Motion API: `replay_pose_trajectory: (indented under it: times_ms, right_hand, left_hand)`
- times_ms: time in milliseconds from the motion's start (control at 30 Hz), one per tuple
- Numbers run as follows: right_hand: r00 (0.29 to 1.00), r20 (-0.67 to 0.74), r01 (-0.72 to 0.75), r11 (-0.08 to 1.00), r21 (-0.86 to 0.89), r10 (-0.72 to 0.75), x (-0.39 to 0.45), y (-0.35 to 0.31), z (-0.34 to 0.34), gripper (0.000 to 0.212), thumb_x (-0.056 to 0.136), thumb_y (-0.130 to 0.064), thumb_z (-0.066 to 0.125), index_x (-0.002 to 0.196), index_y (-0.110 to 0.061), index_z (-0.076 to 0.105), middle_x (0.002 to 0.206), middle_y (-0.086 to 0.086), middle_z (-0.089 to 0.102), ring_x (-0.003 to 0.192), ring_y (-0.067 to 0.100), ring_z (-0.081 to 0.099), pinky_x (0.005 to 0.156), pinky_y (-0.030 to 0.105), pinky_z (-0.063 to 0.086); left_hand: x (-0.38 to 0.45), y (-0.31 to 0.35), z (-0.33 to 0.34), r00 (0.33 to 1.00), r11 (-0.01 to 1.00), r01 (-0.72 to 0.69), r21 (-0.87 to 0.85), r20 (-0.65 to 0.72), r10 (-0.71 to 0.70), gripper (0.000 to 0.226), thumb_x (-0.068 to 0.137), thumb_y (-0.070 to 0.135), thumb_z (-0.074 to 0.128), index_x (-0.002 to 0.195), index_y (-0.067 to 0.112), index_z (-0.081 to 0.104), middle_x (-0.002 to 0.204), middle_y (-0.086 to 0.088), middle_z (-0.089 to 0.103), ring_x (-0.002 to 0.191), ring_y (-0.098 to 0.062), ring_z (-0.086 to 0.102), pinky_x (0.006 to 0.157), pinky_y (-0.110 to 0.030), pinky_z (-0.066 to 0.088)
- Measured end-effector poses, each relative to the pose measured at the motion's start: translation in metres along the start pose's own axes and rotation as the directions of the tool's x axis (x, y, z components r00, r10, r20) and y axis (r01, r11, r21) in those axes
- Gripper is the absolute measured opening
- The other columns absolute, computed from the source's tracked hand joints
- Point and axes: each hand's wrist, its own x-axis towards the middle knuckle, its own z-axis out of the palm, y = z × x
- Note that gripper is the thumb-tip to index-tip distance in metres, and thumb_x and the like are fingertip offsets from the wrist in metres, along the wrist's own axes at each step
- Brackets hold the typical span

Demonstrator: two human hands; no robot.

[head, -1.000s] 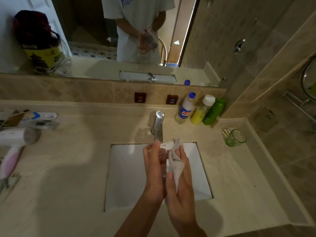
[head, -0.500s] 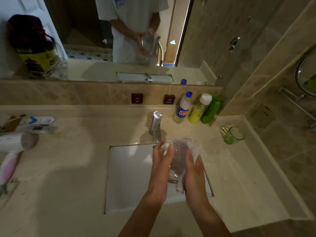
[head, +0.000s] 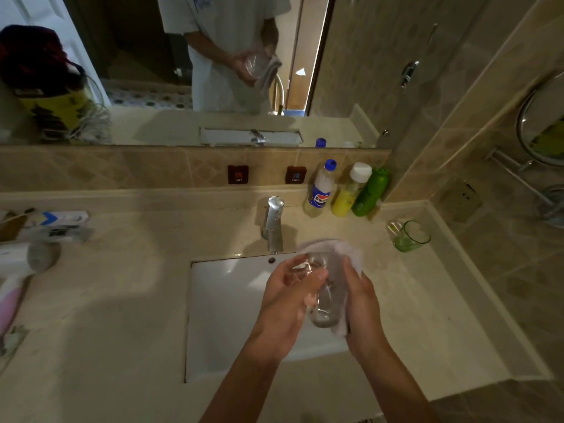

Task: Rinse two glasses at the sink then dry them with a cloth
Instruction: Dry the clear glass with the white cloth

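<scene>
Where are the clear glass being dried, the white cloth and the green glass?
clear glass [head: 325,303], head view, on its side wall near the base.
white cloth [head: 351,250], head view, on the fold above the right hand.
green glass [head: 410,238], head view, on its side wall.

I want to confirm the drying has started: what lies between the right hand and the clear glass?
The head view shows the white cloth between the right hand and the clear glass.

A home bathroom. Shown by a white sink [head: 232,306] in a beige counter [head: 122,300], a chrome faucet [head: 273,222], a wall mirror [head: 137,71]. Also a hair dryer [head: 18,270] and tiled walls.
</scene>
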Motion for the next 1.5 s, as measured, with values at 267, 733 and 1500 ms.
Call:
replay_pose_trajectory:
  times_ms: [267,733,1500]
  right_hand:
    - [0.912,0.262,-0.4,0.829,0.39,0.317,0.0,0.024,0.013,0.063,0.096,-0.06,0.047,0.128,-0.009,0.066,0.111,0.017,0.071,0.085,0.031,0.07,0.061,0.036,0.056]
    - [0.881,0.399,-0.443,0.74,0.506,0.255,-0.02,0.011,-0.011,0.062,0.1,-0.054,0.037,0.122,-0.006,0.07,0.117,0.024,0.069,0.092,0.034,0.059,0.067,0.035,0.044]
    - [0.854,0.412,-0.503,0.703,0.503,0.317,-0.008,0.014,-0.061,0.049,0.103,-0.044,0.039,0.114,-0.013,0.076,0.119,0.016,0.073,0.106,0.035,0.072,0.087,0.051,0.06]
  left_hand:
    - [0.012,-0.013,-0.009,0.978,0.975,-0.129,-0.182,-0.185,0.095,0.061,0.076,0.014,0.084,0.131,0.007,0.06,0.13,-0.024,0.067,0.118,-0.043,0.067,0.094,-0.051,0.059]
    - [0.013,-0.009,-0.021,0.935,0.945,-0.317,-0.078,-0.19,0.298,0.07,0.064,0.002,0.079,0.128,0.014,0.054,0.122,-0.002,0.073,0.112,-0.021,0.071,0.077,-0.024,0.06]
    - [0.013,-0.04,0.01,0.88,0.935,-0.33,0.131,-0.317,0.355,0.06,0.077,-0.01,0.08,0.124,0.016,0.053,0.124,-0.001,0.069,0.113,-0.018,0.071,0.082,-0.027,0.06]
